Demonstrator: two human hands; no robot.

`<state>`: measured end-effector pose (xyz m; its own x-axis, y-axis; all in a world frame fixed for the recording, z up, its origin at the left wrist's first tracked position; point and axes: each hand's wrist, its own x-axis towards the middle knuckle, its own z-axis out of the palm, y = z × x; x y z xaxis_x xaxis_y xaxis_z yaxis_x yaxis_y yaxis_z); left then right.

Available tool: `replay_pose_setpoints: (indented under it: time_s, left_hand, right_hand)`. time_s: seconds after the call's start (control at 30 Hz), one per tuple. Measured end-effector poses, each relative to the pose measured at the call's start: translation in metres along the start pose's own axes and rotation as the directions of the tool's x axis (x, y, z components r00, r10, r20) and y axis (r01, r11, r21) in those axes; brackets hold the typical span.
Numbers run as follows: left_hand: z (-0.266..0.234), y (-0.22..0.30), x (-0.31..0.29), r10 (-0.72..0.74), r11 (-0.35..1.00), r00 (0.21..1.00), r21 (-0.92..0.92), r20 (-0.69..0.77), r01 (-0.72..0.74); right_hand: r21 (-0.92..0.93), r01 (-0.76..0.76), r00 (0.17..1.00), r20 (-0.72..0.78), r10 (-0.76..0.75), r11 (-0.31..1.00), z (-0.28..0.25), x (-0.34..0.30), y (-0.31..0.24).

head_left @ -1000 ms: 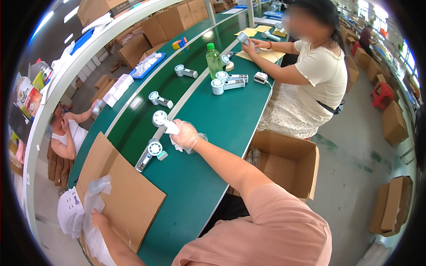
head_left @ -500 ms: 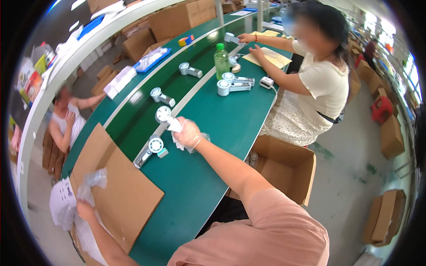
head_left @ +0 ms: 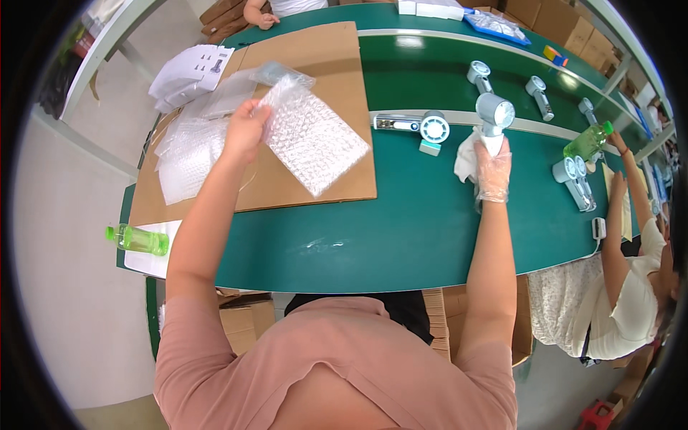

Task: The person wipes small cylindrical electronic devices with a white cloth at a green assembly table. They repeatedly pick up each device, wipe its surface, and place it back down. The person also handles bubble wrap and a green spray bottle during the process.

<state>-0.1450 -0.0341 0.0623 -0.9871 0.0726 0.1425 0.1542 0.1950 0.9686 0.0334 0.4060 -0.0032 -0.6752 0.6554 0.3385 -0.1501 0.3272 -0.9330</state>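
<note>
My left hand [head_left: 246,130] pinches the edge of a clear bubble-wrap bag [head_left: 317,140], which hangs over the brown cardboard sheet [head_left: 344,64]. More bubble-wrap bags [head_left: 190,161] lie spread on the cardboard beneath that arm. In a clear plastic glove, my right hand [head_left: 494,172] grips a pale grey handheld fan [head_left: 494,109] by its handle, head up. A white cloth [head_left: 466,158] is bunched in the same hand, between palm and handle. Left of it, another handheld fan [head_left: 414,125] lies on the green table beside a small teal block [head_left: 430,147].
Further fans [head_left: 539,97] lie on the dark green strip behind the rail. To the right are two fans [head_left: 575,183], a green bottle [head_left: 589,142] and a co-worker [head_left: 623,287]. Printed sheets [head_left: 190,75] and another green bottle [head_left: 140,239] are at left.
My view has swung left. The left hand has raised a bubble-wrap bag from the cardboard. In my right hand the fan now stands more upright, cloth still with it.
</note>
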Motion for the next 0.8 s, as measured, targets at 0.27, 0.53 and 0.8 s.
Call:
replay_pose_setpoints:
  time_s: [0.27,0.53,0.8]
  left_hand:
    - [0.077,-0.012,-0.054,0.326,0.895,0.921,0.242,0.215,-0.374]
    - [0.149,0.015,-0.108,0.152,0.574,0.859,0.664,0.489,-0.48]
    - [0.108,0.01,-0.106,0.143,0.39,0.894,0.806,0.424,-0.445]
  right_hand:
    - [0.467,-0.161,0.984,0.011,0.177,0.87,0.003,-0.004,-0.02]
    - [0.542,-0.334,0.934,0.298,0.195,0.771,0.004,-0.037,-0.057]
    - [0.187,-0.287,0.787,0.605,0.12,0.939,0.032,-0.057,-0.06]
